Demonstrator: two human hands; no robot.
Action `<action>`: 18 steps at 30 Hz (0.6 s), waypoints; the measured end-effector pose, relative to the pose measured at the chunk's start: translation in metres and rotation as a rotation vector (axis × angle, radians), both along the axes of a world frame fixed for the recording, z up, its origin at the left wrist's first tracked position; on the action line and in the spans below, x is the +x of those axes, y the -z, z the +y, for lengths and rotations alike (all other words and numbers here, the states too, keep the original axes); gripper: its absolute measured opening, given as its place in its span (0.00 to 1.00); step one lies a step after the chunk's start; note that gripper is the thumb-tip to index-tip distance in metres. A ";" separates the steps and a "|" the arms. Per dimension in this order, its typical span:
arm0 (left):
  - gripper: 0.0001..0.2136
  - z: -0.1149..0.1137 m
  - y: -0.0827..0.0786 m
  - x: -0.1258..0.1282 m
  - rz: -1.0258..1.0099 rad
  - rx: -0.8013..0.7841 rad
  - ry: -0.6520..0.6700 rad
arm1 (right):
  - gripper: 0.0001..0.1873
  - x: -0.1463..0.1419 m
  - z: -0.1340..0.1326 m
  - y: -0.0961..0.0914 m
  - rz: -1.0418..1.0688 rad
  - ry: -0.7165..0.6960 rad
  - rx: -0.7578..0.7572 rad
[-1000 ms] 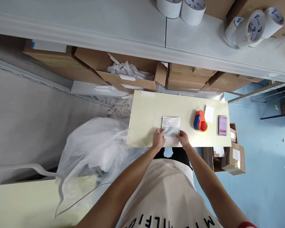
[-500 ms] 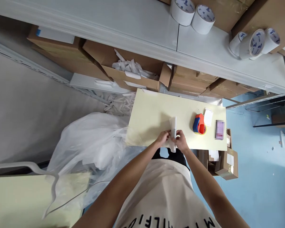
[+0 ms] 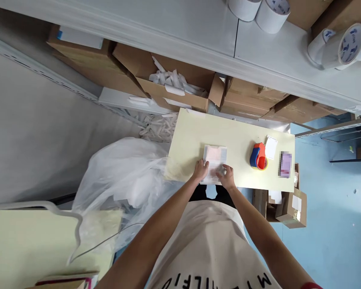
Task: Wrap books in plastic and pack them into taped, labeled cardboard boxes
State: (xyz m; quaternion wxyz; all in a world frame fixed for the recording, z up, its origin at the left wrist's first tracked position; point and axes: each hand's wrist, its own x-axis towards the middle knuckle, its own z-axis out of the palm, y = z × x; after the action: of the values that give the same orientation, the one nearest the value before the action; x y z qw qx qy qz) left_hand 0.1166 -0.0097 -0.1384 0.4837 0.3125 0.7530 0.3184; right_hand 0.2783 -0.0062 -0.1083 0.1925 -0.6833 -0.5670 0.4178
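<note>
A flat white packet (image 3: 215,160) in clear wrap lies on the pale yellow table (image 3: 228,128) near its front edge. My left hand (image 3: 201,170) grips the packet's left front corner, fingers curled on it. My right hand (image 3: 226,177) presses on the packet's right front part, fingers bent over it. An orange and blue tape dispenser (image 3: 258,156) stands to the right of the packet, well apart from both hands.
A white card (image 3: 271,147) and a blurred small item (image 3: 285,164) lie right of the dispenser. Large clear plastic bag (image 3: 123,180) at left. Open cardboard boxes (image 3: 174,86) sit under the grey shelf (image 3: 198,36) with tape rolls (image 3: 272,12). Small boxes (image 3: 293,206) stand on the blue floor.
The packet was stood on edge and turned over between my hands half a second ago. It now lies flat again with both hands on its near edge.
</note>
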 end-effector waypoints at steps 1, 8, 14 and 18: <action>0.20 0.001 0.000 0.001 0.028 -0.014 0.003 | 0.25 0.004 0.000 0.004 0.003 0.005 -0.011; 0.29 -0.027 0.000 0.004 0.205 -0.038 0.158 | 0.28 0.014 -0.014 0.020 0.046 0.073 -0.091; 0.27 -0.048 0.010 -0.003 0.124 0.055 0.035 | 0.30 0.003 -0.014 0.023 0.017 0.009 -0.077; 0.23 -0.024 0.012 -0.032 0.123 0.143 -0.047 | 0.30 -0.026 0.014 0.026 0.076 -0.030 -0.097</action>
State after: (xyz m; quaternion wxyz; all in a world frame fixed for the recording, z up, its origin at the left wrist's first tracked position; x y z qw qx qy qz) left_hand 0.0847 -0.0340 -0.1501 0.4054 0.3474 0.7637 0.3630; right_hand 0.2522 0.0081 -0.1344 0.1745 -0.6669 -0.5483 0.4734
